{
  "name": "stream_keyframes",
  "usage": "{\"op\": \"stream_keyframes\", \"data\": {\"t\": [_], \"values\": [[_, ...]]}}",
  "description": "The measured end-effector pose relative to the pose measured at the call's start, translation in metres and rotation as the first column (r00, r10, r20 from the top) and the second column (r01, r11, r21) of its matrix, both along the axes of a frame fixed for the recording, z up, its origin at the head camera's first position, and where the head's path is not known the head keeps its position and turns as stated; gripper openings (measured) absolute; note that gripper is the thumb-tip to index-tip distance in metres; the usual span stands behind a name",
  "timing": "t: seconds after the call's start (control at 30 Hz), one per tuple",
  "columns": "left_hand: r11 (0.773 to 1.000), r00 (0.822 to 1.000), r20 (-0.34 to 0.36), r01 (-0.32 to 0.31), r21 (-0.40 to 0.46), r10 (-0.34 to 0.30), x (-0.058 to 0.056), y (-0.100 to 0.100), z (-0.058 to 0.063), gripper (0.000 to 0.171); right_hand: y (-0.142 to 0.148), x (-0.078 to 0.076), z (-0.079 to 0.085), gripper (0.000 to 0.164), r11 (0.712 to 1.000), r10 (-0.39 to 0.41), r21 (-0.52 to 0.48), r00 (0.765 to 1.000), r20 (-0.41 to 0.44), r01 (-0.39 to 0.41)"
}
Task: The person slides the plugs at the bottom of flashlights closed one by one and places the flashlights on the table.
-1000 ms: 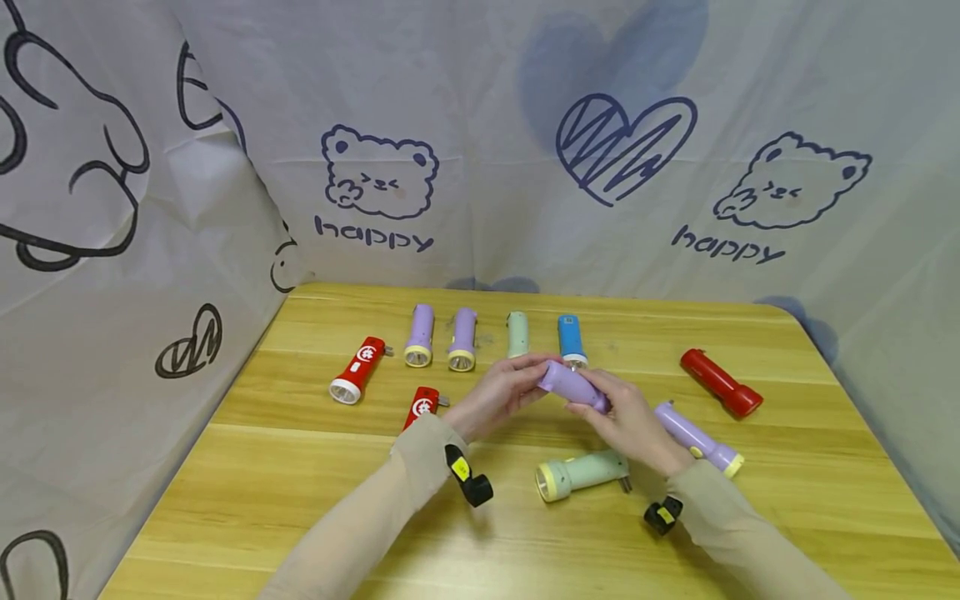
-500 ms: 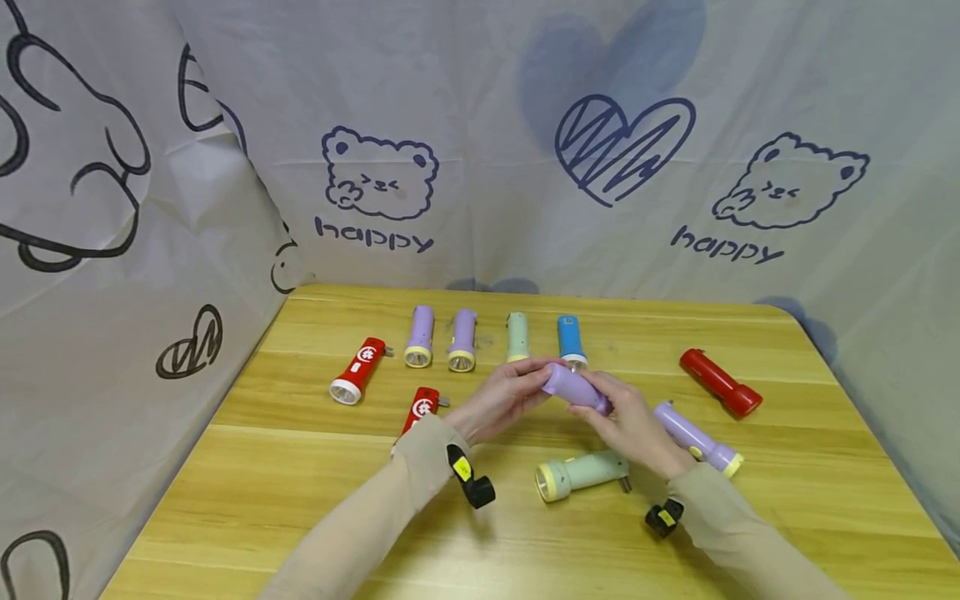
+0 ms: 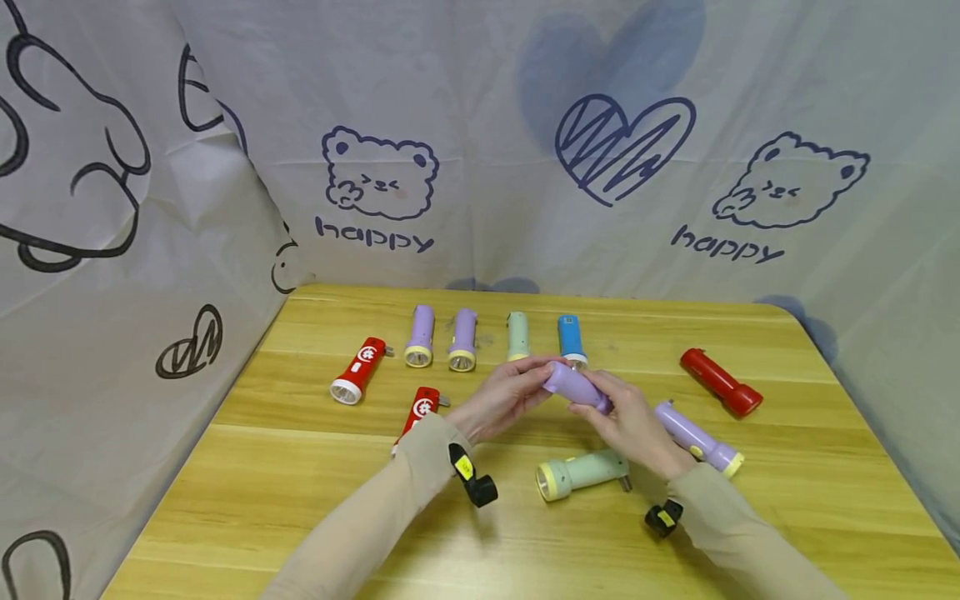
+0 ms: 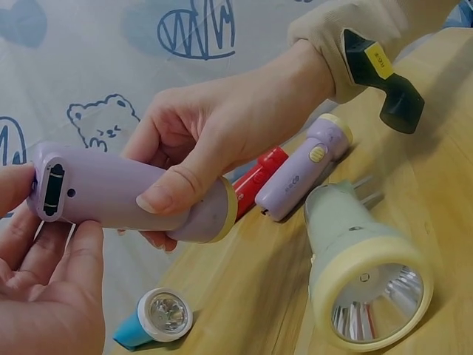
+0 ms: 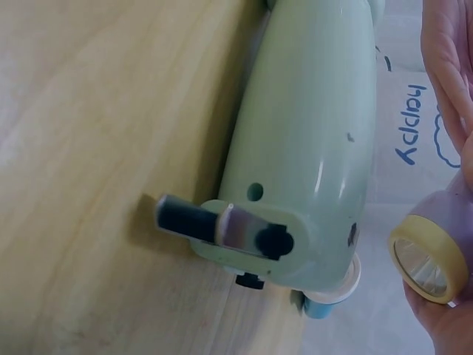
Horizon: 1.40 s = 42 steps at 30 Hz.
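1. Head view shows both hands meeting at one lilac flashlight (image 3: 576, 387), which is held above the counter (image 3: 247, 500).
2. The right hand (image 3: 633, 421) grips its body near the lamp end, with the thumb on one side and the fingers curled round the other side.
3. The left hand (image 3: 506, 396) pinches the tail end of it, with digits above and below.
4. Between the hands, the flashlight lies crosswise, its tail toward the left hand and its lamp toward the right palm.
5. Its body looks smooth. At the tail there is a dark slot (image 4: 53, 188) and, beside this, a small round hole (image 4: 71, 193). The lamp has a yellow rim (image 4: 230, 207) and a clear lens (image 5: 421, 268).
6. Nearer to the person than both hands, a green flashlight (image 3: 588, 475) lies between the wrists; metal prongs (image 5: 188, 220) stand out from its tail.
7. To the right of the right hand lie a second lilac flashlight (image 3: 690, 435) and, farther off, a plain red flashlight (image 3: 720, 383).
8. Just beyond the right hand is a blue flashlight (image 3: 570, 336).
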<state>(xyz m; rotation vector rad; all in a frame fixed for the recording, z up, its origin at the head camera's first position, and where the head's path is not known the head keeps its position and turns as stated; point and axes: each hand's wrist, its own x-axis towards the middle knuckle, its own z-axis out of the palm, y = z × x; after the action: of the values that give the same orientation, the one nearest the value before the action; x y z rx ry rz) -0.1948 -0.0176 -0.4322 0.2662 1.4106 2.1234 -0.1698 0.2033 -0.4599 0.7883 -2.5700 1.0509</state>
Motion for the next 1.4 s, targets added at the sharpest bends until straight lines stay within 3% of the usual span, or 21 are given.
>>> {"op": "stream_keyframes", "data": {"t": [0.43, 0.9, 1.13, 1.4], "values": [[0.995, 0.996, -0.084, -0.042, -0.087, 0.034, -0.003, -0.001, -0.005, 0.044, 0.0, 0.002, 0.002, 0.044, 0.999, 0.009, 0.033, 1.0, 0.01, -0.01], [0.979, 0.985, -0.16, -0.093, -0.183, 0.064, -0.005, -0.002, -0.002, 0.038, -0.002, -0.001, 0.006, 0.042, 1.0, 0.005, 0.009, 0.987, 0.16, -0.006], [0.975, 0.986, -0.158, -0.09, -0.204, 0.058, -0.006, -0.004, 0.001, 0.039, -0.001, -0.004, 0.009, 0.038, 0.996, 0.068, -0.082, 0.937, 0.343, -0.043], [0.972, 0.986, -0.155, -0.087, -0.216, 0.054, -0.009, -0.006, 0.002, 0.039, 0.007, -0.009, 0.012, 0.04, 0.967, 0.239, -0.202, 0.84, 0.486, -0.158]]}}
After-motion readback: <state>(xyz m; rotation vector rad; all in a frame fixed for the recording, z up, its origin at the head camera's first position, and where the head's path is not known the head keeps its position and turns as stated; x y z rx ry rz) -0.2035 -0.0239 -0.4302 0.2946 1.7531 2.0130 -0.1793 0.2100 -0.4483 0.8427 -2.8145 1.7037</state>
